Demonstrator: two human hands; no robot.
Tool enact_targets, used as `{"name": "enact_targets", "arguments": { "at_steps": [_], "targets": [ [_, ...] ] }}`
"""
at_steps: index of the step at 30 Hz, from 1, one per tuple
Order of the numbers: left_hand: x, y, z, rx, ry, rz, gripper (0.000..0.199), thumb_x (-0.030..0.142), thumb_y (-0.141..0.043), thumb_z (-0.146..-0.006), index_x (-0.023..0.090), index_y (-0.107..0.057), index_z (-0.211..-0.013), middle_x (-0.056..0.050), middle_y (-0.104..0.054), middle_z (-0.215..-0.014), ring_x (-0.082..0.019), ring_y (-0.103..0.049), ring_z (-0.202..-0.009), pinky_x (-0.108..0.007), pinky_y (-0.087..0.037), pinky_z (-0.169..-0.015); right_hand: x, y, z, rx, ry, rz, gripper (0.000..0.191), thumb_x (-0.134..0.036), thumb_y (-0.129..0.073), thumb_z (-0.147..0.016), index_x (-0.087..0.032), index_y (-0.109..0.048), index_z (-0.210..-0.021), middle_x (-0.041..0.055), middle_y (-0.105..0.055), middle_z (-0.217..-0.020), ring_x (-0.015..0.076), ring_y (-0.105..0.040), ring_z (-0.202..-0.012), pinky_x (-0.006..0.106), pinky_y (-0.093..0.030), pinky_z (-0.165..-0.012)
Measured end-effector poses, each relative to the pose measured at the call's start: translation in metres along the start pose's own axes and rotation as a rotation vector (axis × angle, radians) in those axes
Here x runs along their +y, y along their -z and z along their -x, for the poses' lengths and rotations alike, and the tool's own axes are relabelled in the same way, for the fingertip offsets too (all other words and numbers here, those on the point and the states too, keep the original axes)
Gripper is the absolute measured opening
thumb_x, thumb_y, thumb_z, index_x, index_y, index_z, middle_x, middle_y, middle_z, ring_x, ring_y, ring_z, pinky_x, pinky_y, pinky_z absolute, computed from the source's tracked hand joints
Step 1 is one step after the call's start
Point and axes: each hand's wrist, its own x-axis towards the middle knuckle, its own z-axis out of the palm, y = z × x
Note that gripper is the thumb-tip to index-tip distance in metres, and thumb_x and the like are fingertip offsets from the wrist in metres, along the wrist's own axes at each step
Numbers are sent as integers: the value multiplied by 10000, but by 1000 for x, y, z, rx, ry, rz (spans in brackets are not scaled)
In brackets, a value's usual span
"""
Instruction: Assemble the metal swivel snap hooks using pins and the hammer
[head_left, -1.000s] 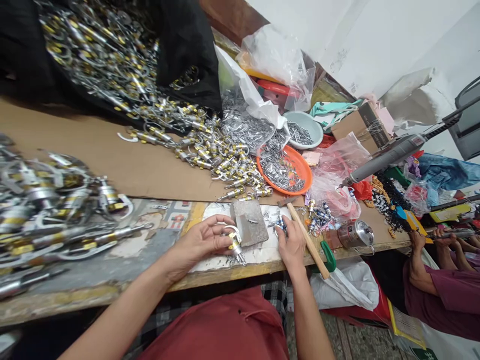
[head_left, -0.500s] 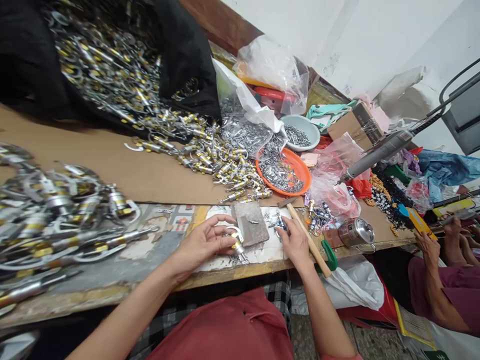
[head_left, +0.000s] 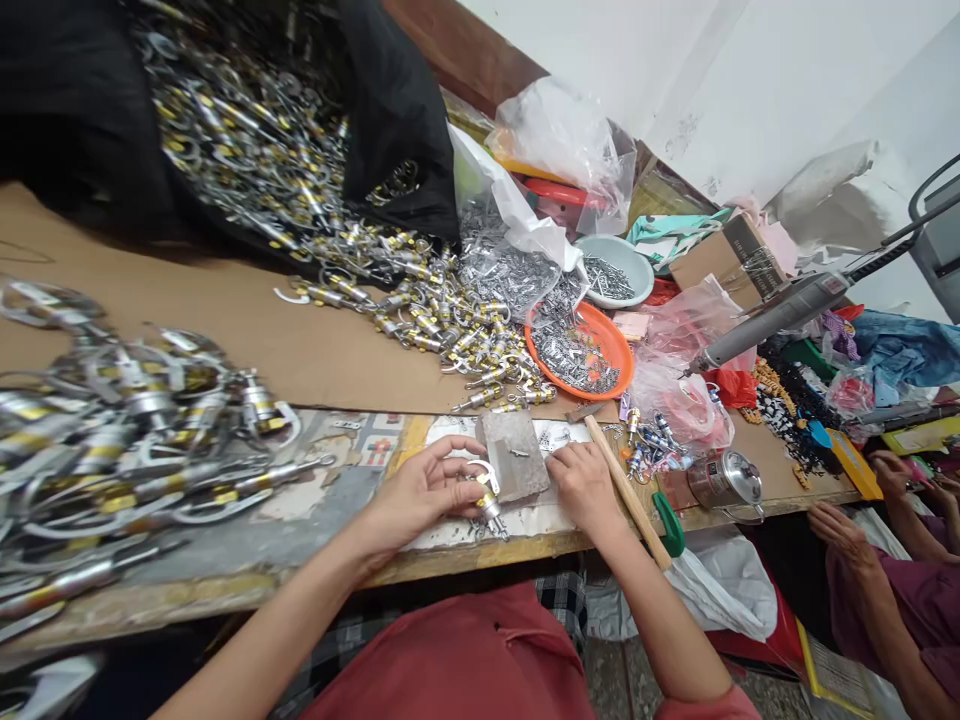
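Note:
My left hand pinches a small silver metal fitting with a yellow band and a curved pale hook, just off the near left edge of a grey metal block. A tiny metal piece lies on top of the block. At the block's right side, my right hand rests on the white paper with its fingers curled together; whatever is under them is hidden. Close to that hand lies a hammer with a wooden handle, and small metal bits are scattered on the paper.
Similar fittings lie heaped at left and spill from a black bag. An orange plate and a pale bowl hold small metal parts. A green clamp, a metal cup and another person's hand are at right.
My right hand has turned fingers-down and come closer to the block; the small silver-and-blue piece at its fingertips no longer shows. My left hand keeps its fitting. The view has shifted slightly.

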Motion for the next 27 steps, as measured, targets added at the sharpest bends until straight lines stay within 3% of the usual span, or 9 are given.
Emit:
{"name": "enact_targets", "arguments": {
  "at_steps": [6,11,14,20,23,27],
  "targets": [
    [-4,4,-4,6,-4,4,460,233,-791,-570,191,-499,-923,60,-637,-679,-111,-636,-548,-227,-534,-529,9,9,-10,-2,-8,-42,245,-5,-483,-798,-183,-643,-852,35,-621,-755,163,-551,-698,271,-396,-624],
    [-2,2,-3,1,-19,-13,448,224,-776,-587,186,-494,-934,58,-627,-676,-101,-615,-542,-212,-514,-505,4,37,-21,289,-144,-459,207,-185,-452,-906,-183,-631,-1008,52,-637,-903,155,-578,-848,258,-461,-755],
    [-2,0,-1,5,-20,-32,441,230,-759,-604,187,-486,-948,55,-632,-659,-107,-615,-540,-220,-513,-507,-16,45,-26,241,-52,-472,177,-245,-532,-875,-189,-647,-998,55,-629,-911,175,-562,-850,276,-459,-751],
    [-3,-1,0,28,-24,-50,433,239,-748,-603,194,-484,-942,56,-626,-665,-118,-619,-546,-236,-512,-511,-40,36,-28,148,-76,-256,229,-97,-482,-861,-204,-669,-937,51,-593,-802,177,-504,-746,281,-409,-657],
    [-2,-2,0,37,-17,-47,436,247,-748,-602,195,-486,-947,50,-628,-684,-117,-612,-560,-243,-514,-521,-40,36,-25,176,-119,-373,203,-182,-522,-863,-203,-638,-1029,62,-590,-892,194,-507,-830,311,-426,-733],
    [-1,-2,-1,25,-19,-48,438,256,-745,-604,191,-486,-951,47,-634,-684,-106,-592,-552,-242,-509,-528,-41,37,-20,216,-173,-606,326,-265,-565,-841,-208,-558,-1161,85,-527,-1105,220,-467,-1034,371,-413,-889]
  ]
}}
